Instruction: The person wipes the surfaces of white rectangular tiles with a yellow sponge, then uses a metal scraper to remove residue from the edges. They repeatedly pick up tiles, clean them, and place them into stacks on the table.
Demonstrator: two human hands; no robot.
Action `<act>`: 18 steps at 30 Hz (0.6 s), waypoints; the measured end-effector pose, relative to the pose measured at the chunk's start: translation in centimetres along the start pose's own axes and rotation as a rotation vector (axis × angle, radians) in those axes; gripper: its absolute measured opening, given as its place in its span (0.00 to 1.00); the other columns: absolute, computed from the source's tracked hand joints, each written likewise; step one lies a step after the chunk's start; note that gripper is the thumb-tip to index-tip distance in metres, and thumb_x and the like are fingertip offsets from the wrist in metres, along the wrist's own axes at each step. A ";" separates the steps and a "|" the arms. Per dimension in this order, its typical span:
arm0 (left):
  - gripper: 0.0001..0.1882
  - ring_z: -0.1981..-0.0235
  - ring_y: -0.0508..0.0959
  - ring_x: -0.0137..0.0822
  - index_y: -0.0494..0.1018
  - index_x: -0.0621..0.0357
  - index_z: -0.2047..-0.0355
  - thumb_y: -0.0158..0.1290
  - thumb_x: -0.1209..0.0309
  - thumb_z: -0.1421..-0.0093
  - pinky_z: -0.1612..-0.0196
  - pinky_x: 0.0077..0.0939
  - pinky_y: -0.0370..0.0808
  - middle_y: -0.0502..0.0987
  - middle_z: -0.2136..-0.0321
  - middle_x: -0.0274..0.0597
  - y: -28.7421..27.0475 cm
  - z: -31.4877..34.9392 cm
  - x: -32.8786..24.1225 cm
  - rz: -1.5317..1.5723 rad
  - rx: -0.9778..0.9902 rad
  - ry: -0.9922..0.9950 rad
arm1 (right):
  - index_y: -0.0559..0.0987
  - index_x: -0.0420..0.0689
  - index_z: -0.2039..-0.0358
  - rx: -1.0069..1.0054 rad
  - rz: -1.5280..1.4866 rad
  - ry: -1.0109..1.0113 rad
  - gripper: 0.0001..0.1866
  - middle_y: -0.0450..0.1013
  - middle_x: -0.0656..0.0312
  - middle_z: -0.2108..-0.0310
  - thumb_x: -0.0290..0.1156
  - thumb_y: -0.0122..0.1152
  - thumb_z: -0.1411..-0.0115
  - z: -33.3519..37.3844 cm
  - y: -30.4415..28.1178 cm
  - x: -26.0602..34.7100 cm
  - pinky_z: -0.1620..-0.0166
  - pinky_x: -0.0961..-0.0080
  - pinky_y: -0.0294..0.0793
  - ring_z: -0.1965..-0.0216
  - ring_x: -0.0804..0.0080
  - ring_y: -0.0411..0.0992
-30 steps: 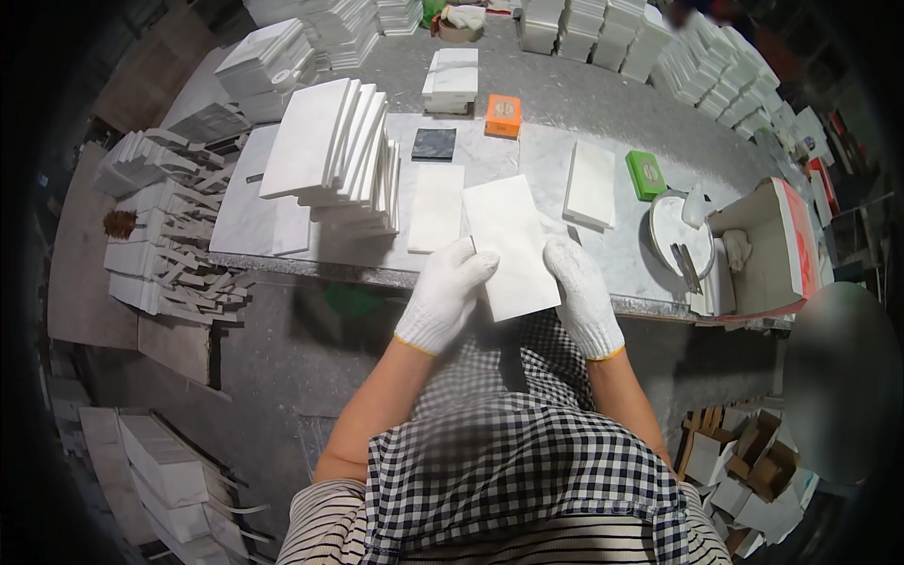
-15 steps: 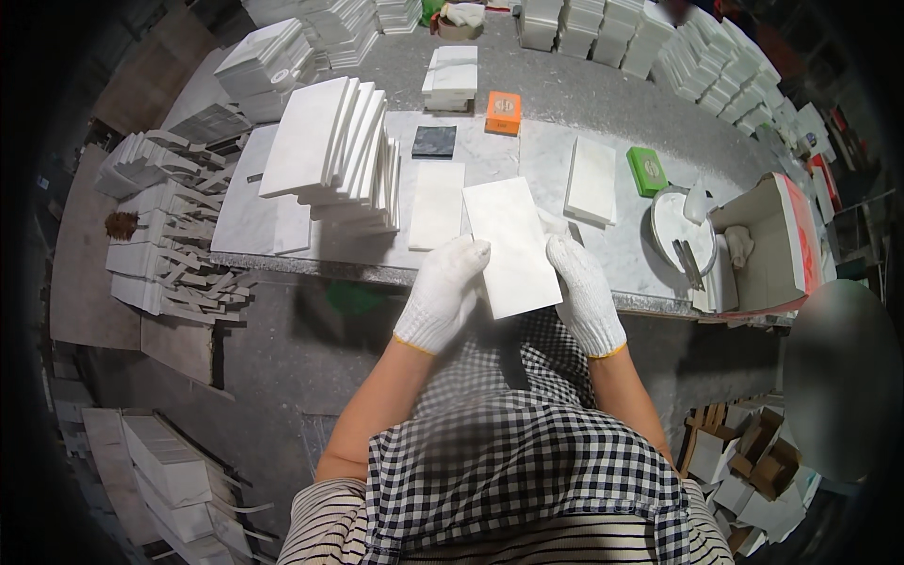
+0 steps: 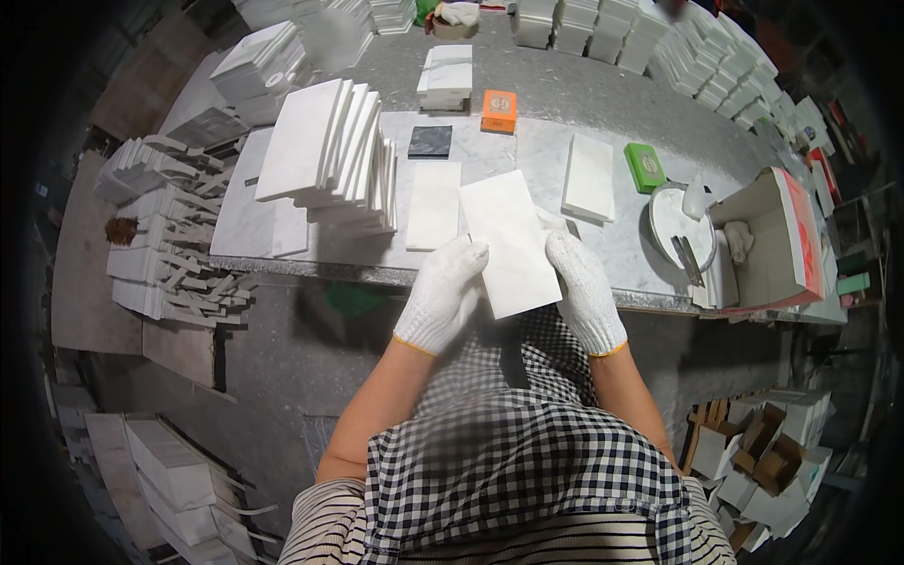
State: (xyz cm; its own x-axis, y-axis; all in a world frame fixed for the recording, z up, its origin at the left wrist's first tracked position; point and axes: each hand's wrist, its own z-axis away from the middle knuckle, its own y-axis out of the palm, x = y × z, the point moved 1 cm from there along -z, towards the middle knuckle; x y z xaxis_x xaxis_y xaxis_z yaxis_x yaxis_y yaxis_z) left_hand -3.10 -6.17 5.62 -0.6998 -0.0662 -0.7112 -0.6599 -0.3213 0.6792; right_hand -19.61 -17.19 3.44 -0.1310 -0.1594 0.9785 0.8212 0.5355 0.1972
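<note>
A white rectangular stone tile [image 3: 511, 247] is held tilted between my two gloved hands, over the near edge of the marble work surface. My left hand [image 3: 439, 290], in a white knitted glove, grips its left edge with the thumb on the face. On the opposite edge, my right hand [image 3: 586, 290] is closed in a matching glove; its far fingers are hidden behind the tile. Just beyond lies a flat white tile [image 3: 434, 205]. Further right, a small stack of white tiles [image 3: 589, 177] rests on the slab.
Left of my hands leans a tall tile stack [image 3: 306, 141]. A dark square tile [image 3: 430, 141], an orange box [image 3: 499, 111] and a green box [image 3: 645, 168] lie behind. To the right stand a white-filled bowl [image 3: 670, 218] with a putty knife and an open carton [image 3: 767, 245].
The whole view has shifted very slightly. Both hands keep the same hold on the tile, with no clear movement.
</note>
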 end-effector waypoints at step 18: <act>0.21 0.54 0.79 0.40 0.69 0.65 0.45 0.54 0.61 0.30 0.53 0.39 0.79 0.78 0.54 0.47 6.2 -1.2 2.4 -0.215 0.086 -0.108 | 0.80 0.40 0.54 -0.069 0.002 -0.012 0.12 0.72 0.69 0.73 0.34 0.55 0.30 8.7 -5.9 8.0 0.70 0.84 0.69 0.74 0.85 0.67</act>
State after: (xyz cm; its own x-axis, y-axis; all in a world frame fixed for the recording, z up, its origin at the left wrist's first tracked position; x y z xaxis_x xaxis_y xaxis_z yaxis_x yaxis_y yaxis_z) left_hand -8.53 -9.48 7.87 -0.5632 0.0980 -0.8205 -0.8142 -0.2356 0.5307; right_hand -30.32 -14.41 10.67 -0.1360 -0.1485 0.9795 0.8577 0.4772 0.1914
